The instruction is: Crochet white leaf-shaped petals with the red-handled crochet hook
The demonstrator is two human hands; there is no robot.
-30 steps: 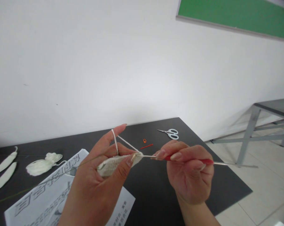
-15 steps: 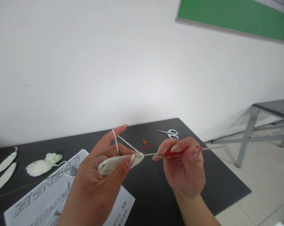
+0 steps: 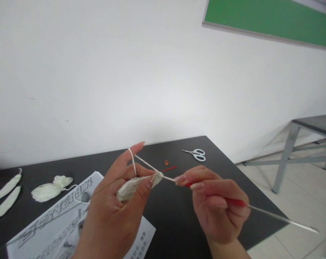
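Note:
My left hand pinches a small white crocheted piece between thumb and fingers. White yarn loops over its raised index finger and runs down to the piece's right corner. A thin wire or strand, hard to make out, passes by the same hand. My right hand is closed around the red grip of a crochet hook. The hook's thin metal shaft reaches left to the corner of the crocheted piece, and its other metal end sticks out to the lower right. The hook's tip is hidden in the stitches.
On the dark table lie scissors, an orange stitch marker and a red needle. At left are a yarn bundle, white petal-shaped pieces and a printed sheet. A grey-legged stool or bench stands right.
My right hand has turned and shifted a little right and down. The hook now slopes, its rear end swung down to the right. My left hand keeps its hold on the crocheted piece.

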